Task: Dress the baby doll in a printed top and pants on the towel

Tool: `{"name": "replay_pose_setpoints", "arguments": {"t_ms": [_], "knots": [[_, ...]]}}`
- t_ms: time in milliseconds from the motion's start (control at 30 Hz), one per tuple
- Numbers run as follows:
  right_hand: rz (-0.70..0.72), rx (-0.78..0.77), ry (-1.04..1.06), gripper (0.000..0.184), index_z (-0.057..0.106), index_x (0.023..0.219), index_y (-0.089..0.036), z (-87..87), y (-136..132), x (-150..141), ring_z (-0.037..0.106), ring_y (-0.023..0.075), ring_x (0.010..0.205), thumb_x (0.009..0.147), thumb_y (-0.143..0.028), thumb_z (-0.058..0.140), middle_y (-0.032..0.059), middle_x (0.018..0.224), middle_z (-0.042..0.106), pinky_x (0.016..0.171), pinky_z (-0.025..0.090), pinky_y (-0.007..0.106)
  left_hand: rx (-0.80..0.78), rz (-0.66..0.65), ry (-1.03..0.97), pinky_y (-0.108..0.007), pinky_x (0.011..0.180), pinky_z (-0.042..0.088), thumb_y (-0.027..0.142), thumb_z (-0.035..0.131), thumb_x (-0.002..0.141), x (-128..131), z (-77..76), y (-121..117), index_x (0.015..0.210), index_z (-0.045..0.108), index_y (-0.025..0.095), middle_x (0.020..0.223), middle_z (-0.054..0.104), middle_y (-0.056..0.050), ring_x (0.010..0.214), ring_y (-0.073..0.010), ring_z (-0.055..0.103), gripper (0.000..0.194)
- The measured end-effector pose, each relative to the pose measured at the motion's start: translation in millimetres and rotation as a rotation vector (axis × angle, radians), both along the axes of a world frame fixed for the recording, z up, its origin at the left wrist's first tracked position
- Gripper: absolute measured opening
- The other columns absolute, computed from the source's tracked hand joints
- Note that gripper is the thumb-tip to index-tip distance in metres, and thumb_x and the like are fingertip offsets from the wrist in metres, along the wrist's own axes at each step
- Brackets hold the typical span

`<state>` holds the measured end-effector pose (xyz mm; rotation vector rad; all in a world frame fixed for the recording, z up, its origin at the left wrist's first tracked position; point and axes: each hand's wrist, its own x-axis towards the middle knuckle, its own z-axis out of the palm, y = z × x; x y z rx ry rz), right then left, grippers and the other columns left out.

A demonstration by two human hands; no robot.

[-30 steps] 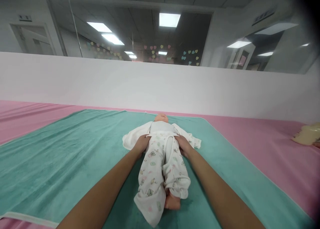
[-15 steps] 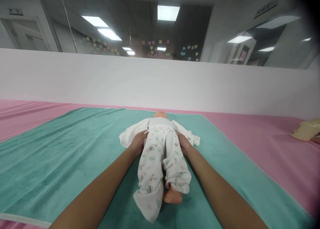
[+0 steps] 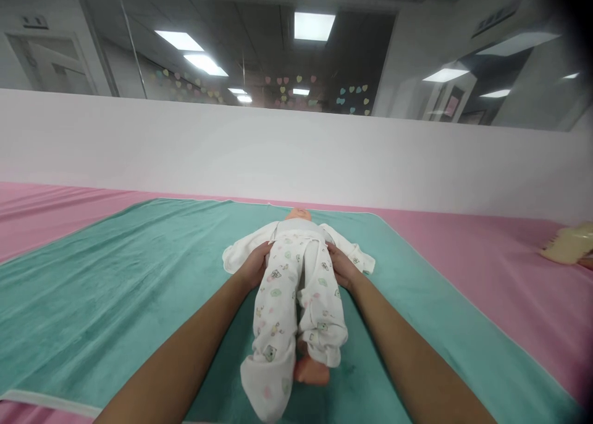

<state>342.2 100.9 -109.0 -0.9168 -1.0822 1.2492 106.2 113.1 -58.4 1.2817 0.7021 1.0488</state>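
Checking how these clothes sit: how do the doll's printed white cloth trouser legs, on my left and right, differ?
The left trouser leg reaches lower, showing no foot; the right trouser leg ends above a bare orange-pink foot. The left lies smoother; the right bunches. Both carry small pastel prints.

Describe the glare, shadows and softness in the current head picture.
Head view: white rectangular light panels overexposed at the top; head view: soft shadow on the teal cloth beside the peach-coloured doll foot; head view: blurred blackness over the upper right corner; head view: small pastel heart shapes look soft.
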Motion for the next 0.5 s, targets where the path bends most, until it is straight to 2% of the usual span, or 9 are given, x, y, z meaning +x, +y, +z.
{"name": "replay_pose_setpoints", "arguments": {"t_ms": [67,133,333,500], "knots": [[-0.017,-0.001,-0.014,0.039,0.061,0.103,-0.022,0.2,0,-3,0.066,0.0232,0.079,0.065,-0.026,0.068,0.0036,0.082,0.069,0.068,0.052,0.036,-0.042,-0.13,-0.074,-0.034,0.074,0.048,0.037,0.06,0.073,0,0.3,0,0.091,0.064,0.014,0.082,0.067,-0.006,0.081,-0.0225,0.062,0.029],[-0.048,0.008,-0.028,0.036,0.061,0.101,-0.021,0.1,0,-5,0.065,0.023,0.077,0.065,-0.027,0.067,0.0036,0.08,0.069,0.066,0.051,0.035,-0.073,-0.187,-0.138,-0.031,0.074,0.048,0.037,0.059,0.074,0,-0.5,0,0.09,0.063,0.015,0.083,0.066,-0.006,0.081,-0.0212,0.061,0.027],[-0.179,0.144,-0.064,0.026,0.055,0.089,-0.021,0.5,0,-1,0.059,0.0178,0.067,0.064,-0.024,0.057,0.0002,0.078,0.064,0.06,0.045,0.03,-0.087,-0.015,-0.077,-0.026,0.063,0.046,0.039,0.064,0.069,-4,-11.0,10,0.081,0.057,0.015,0.075,0.059,-0.001,0.07,-0.0161,0.057,0.027],[-0.183,0.241,-0.139,0.022,0.052,0.087,-0.022,5.8,-3,2,0.056,0.016,0.068,0.065,-0.025,0.052,-0.0007,0.084,0.062,0.063,0.043,0.029,0.125,0.142,0.092,-0.026,0.07,0.044,0.04,0.066,0.07,-7,-18.0,23,0.091,0.061,0.017,0.086,0.063,-0.002,0.078,-0.0161,0.057,0.031]]}}
